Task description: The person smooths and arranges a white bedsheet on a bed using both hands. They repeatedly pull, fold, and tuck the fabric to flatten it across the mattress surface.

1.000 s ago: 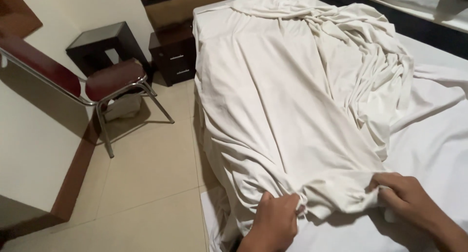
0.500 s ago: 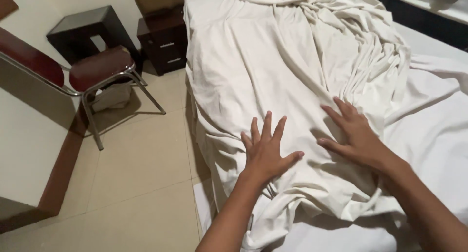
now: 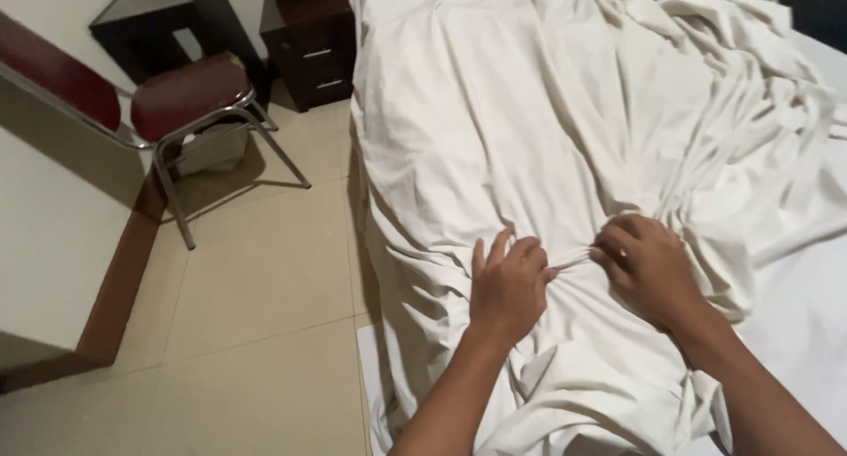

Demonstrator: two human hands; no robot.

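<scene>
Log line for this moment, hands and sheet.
left hand: pinching sheet | right hand: pinching same fold | sheet: rumpled on bed | chair: left, on floor

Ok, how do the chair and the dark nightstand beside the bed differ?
The chair has a thin metal frame with open legs and a red padded seat; the nightstand is a solid dark wooden box with drawers. The chair stands out on the tiled floor, while the nightstand sits close against the bed. Both are to the left of the bed.
</scene>
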